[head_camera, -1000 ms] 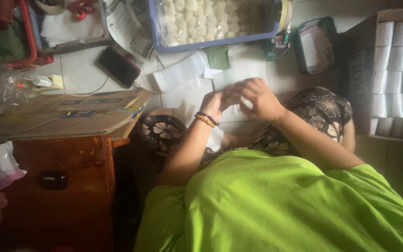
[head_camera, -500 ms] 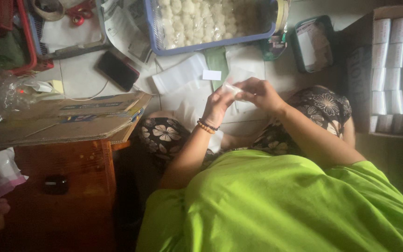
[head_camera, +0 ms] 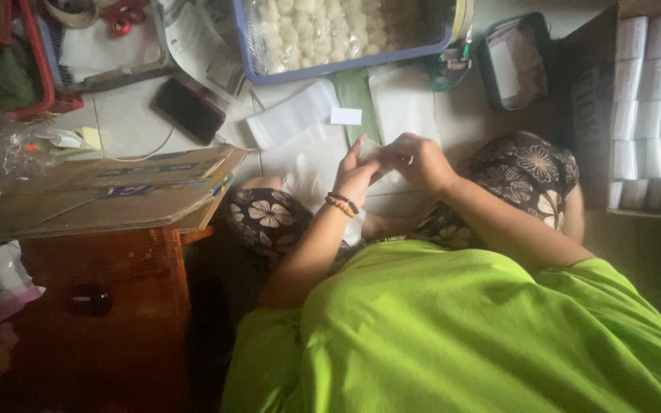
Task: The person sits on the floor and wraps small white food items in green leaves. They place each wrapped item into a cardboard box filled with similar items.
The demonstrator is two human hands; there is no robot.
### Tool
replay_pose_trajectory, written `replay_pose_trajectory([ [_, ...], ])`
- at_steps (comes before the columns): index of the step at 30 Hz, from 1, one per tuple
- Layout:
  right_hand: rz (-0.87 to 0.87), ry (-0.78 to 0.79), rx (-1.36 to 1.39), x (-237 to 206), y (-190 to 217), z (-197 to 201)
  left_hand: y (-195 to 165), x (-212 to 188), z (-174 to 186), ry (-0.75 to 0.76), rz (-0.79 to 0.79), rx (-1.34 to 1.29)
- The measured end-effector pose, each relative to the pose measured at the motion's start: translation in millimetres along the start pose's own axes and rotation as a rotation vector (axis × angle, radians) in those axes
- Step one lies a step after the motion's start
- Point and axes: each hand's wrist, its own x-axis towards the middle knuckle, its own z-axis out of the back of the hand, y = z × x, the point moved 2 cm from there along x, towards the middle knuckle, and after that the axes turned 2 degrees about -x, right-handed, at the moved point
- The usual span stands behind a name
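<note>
My left hand (head_camera: 357, 174), with a bead bracelet at the wrist, and my right hand (head_camera: 422, 160) meet above my lap. Both pinch a small pale plastic pouch (head_camera: 382, 151) between the fingertips. I cannot tell what is inside it. Just beyond the hands, flat white plastic bags (head_camera: 300, 122), a green strip (head_camera: 356, 95) and a small white label (head_camera: 346, 115) lie on the floor. A blue basket (head_camera: 346, 67) full of white round pieces stands behind them.
A dark phone (head_camera: 189, 109) lies at the left near flattened cardboard (head_camera: 101, 191) on a wooden cabinet (head_camera: 109, 321). A green tray (head_camera: 514, 57) and a cardboard box of white rolls (head_camera: 652, 99) stand at the right. A red basket (head_camera: 36, 69) is far left.
Both hands stay together over my lap, drifting slightly right while the fingers shift on the pouch. The small white label came into sight on the floor.
</note>
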Motion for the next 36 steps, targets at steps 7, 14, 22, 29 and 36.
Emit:
replay_pose_trajectory([
  [7,0.049,-0.001,-0.314,-7,-1,-16,8,2,7,0.047,0.189,-0.001],
  [14,-0.432,-0.089,0.222,2,-58,-4,-61,62,18,-0.142,-0.769,1.271],
  [22,-0.521,-0.141,0.352,0,-87,-1,-98,110,-3,-0.276,-0.332,1.8],
  [29,-0.553,-0.213,0.522,6,-87,13,-98,115,7,-0.208,-0.243,1.33],
  [36,-0.52,-0.248,0.638,4,-71,31,-134,123,51,-0.088,-0.383,1.322],
])
